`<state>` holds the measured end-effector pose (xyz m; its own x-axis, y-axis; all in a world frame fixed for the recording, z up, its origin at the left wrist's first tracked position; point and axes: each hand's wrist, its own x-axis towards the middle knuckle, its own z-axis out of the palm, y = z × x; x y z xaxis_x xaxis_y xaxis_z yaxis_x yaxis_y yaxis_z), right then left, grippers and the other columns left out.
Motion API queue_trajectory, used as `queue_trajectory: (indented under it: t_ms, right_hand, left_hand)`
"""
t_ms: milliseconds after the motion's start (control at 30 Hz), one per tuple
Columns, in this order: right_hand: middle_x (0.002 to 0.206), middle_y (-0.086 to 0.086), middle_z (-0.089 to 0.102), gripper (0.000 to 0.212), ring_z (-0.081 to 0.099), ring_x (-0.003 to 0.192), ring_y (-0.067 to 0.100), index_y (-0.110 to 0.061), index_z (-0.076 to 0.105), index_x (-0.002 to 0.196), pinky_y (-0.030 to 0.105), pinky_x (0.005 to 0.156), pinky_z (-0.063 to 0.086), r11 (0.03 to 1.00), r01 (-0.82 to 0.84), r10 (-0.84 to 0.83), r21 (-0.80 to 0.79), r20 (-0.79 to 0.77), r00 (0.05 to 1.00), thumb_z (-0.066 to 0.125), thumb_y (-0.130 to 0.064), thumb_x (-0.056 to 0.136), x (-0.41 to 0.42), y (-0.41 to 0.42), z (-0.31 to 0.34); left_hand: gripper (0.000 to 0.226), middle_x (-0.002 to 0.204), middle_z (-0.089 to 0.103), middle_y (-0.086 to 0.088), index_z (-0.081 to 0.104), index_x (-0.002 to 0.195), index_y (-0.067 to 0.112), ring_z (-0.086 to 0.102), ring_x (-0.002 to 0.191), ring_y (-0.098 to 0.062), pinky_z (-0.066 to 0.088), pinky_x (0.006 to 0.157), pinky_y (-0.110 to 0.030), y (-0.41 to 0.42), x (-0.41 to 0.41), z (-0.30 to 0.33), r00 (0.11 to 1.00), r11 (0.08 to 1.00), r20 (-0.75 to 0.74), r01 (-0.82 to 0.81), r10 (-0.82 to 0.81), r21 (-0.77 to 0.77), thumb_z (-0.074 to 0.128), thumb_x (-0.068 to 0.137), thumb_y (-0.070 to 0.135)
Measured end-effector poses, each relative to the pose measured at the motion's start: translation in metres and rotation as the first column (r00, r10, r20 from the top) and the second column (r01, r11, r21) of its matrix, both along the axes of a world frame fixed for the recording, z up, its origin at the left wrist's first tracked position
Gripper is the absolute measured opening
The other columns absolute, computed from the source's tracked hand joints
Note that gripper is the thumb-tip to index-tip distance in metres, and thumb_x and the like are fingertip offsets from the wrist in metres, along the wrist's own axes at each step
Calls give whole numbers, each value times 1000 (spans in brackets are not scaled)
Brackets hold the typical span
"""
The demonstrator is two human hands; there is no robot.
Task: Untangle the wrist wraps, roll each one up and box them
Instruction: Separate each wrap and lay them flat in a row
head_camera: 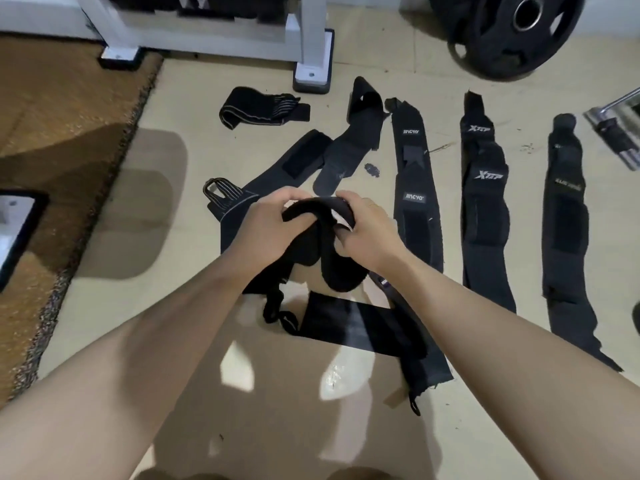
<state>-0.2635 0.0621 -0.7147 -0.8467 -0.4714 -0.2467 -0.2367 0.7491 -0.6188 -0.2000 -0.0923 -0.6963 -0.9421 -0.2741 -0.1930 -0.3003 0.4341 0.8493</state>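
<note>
Both hands hold one black wrist wrap (322, 251) above the floor. My left hand (270, 226) grips its upper end from the left, and my right hand (367, 226) pinches the same end from the right. The wrap's tail (363, 327) hangs down and lies across the floor below my wrists. Several other black wraps lie flat on the floor: a Jincyo one (414, 192), an XTBP one (485, 209) and another (566, 237) to the right. A folded striped wrap (259, 109) lies further back. No box is in view.
A white rack's feet (311, 71) stand at the back. A black weight plate (512, 32) leans at the back right, and a metal bar (616, 116) lies at the right edge. A brown mat (62, 133) covers the floor on the left.
</note>
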Motion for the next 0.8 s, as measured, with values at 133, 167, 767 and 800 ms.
queue_trajectory:
  t_ms: [133,167,767,800]
  right_hand:
    - [128,-1,43,66,44,113,11,-18,31,145,12,85,36,909,194,-138,-368,174,975,64,-17,87,-13,11,75]
    - [124,-3,43,70,44,108,9,-17,28,146,10,78,38,883,229,-126,-411,262,957,66,-16,87,-14,16,94]
    - [119,13,66,69,65,101,26,-15,58,124,38,82,55,459,742,66,-488,852,519,31,-69,90,-3,32,204]
    - [116,15,66,65,65,99,29,-10,58,123,40,85,54,430,749,87,-504,849,521,39,-63,91,-4,35,208]
  left_hand:
    - [36,95,70,15,60,102,38,66,85,0,51,80,-15,-10,3,49,980,970,62,174,-187,170,66,86,6]
    - [33,96,71,9,63,103,32,67,87,-5,51,82,-20,-13,1,60,972,972,83,210,-219,102,64,86,4]
    - [76,125,35,45,60,99,56,16,134,9,7,115,-23,28,-12,200,830,879,-291,437,-475,-190,44,86,-17]
    - [77,129,31,45,60,98,58,15,134,9,6,116,-24,27,-10,202,800,848,-282,484,-529,-218,46,86,-17]
